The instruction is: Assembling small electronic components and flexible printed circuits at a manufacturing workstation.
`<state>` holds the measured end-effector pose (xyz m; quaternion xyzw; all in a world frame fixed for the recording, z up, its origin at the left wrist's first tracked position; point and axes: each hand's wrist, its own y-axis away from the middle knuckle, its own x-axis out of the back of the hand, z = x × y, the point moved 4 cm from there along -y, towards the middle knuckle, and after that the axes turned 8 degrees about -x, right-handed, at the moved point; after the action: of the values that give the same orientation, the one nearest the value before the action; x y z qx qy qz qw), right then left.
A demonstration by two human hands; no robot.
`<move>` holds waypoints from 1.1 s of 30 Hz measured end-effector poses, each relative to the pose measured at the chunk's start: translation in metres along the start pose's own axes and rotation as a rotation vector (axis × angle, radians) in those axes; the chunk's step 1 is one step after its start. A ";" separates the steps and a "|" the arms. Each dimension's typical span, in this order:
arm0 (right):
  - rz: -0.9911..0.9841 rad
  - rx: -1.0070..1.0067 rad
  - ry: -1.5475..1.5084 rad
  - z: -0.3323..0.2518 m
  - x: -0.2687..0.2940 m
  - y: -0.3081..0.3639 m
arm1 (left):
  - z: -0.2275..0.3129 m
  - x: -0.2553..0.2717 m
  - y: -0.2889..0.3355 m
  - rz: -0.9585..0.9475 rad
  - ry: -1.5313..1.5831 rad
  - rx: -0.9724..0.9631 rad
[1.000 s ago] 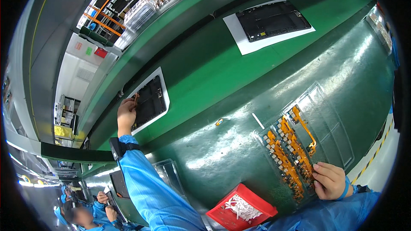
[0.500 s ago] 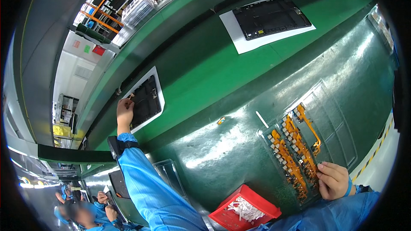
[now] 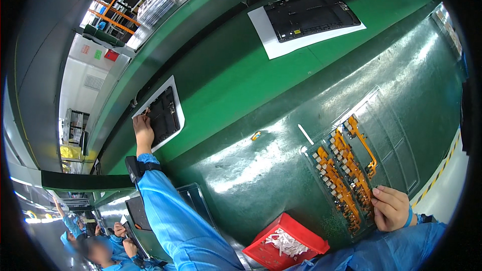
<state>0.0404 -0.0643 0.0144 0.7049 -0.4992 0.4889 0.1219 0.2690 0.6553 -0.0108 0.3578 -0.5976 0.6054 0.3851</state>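
Observation:
My left hand reaches out to a black tablet-like shell on a white sheet on the green conveyor. Its fingers are bent together at the shell's left edge, by small copper-coloured parts; what they pinch, if anything, is hidden. My right hand rests with curled fingers at the near right side of a clear tray. Whether it grips the tray or a small part cannot be made out. Rows of orange flex cables with small connectors lie in that tray. One longer orange flex cable lies beside the rows.
A second black shell sits on white paper farther right on the conveyor. A red bin with white strips stands near me. One small orange piece and a white strip lie on the bench. Co-workers sit at lower left.
Both shells have shifted slightly to the left in view with the conveyor. My left hand has moved a little left along with the nearer shell. My right hand stays by the tray.

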 end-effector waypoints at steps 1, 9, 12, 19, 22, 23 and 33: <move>0.002 -0.006 0.004 -0.002 0.000 0.000 | -0.003 -0.002 0.000 0.012 -0.048 -0.042; 0.014 0.037 -0.013 0.009 -0.009 0.000 | -0.018 0.018 0.010 -0.025 -0.135 0.014; -0.011 0.012 0.035 -0.002 0.001 0.001 | -0.018 -0.007 0.004 -0.051 -0.120 0.035; -0.021 0.012 0.008 0.000 -0.001 0.001 | -0.020 0.002 0.006 -0.055 -0.181 -0.021; -0.007 0.015 0.005 0.004 -0.004 0.002 | -0.025 0.011 0.010 -0.042 -0.175 -0.043; -0.005 0.019 -0.003 0.005 -0.006 0.002 | -0.026 0.017 0.012 -0.025 -0.158 -0.050; -0.007 0.002 0.041 -0.007 0.006 -0.001 | -0.064 0.007 0.013 -0.126 0.317 0.421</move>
<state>0.0378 -0.0623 0.0227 0.6966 -0.4937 0.5034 0.1329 0.2557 0.7197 -0.0126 0.3671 -0.3672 0.7398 0.4278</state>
